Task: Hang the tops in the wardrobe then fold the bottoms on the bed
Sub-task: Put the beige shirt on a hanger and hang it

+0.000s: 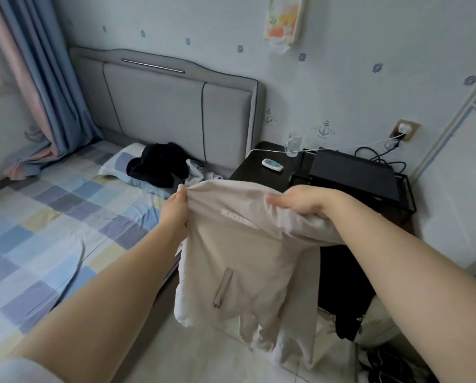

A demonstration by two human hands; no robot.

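I see the left hand [177, 201] pinching one upper edge of the soft beige cloth jacket [248, 261], while the right hand [300, 201] grips the bunched fabric at the other shoulder. The jacket hangs limp below both hands, over the pale floor beside the checked-sheet bed [51, 222]. A crumpled black garment [159, 164] lies on the pillow.

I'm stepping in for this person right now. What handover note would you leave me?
Left hand pinches one top corner of the beige garment; right hand grips the other side, so it hangs in the air beside the bed.
Dark clothes and a light piece lie bunched on the pillow.
Nothing on the bed is folded; no hanger in view.
Left: hang this piece, then sort the pile.
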